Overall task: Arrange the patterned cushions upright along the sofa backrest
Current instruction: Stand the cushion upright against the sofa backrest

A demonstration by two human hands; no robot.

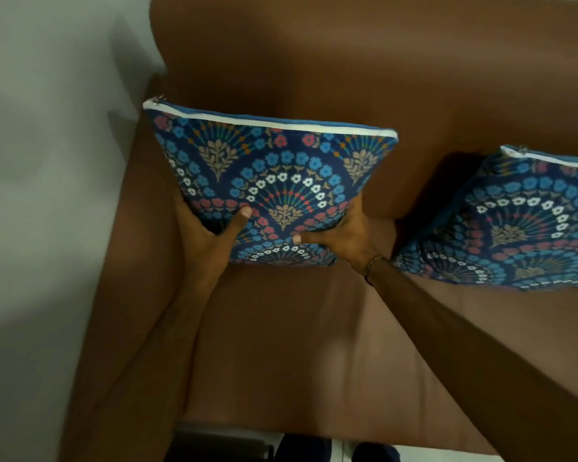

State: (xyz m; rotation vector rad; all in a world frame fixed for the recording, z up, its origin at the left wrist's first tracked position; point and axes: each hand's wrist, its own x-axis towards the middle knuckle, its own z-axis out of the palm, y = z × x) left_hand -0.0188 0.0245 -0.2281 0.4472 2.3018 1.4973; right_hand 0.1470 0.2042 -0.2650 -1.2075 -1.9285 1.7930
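Observation:
A blue cushion [267,168] with a floral fan pattern and a white zip edge on top stands upright on the brown sofa seat [297,345], near the left armrest. My left hand [211,235] grips its lower left side, thumb on the front face. My right hand [344,231] grips its lower right corner, thumb on the front as well. A second cushion [521,225] of the same pattern leans upright against the backrest [364,61] at the right, partly cut off by the frame edge.
The sofa's left armrest [114,295] runs beside a pale wall [40,161]. A gap of bare backrest separates the two cushions. At the bottom edge lie the floor and my dark trouser legs [301,450].

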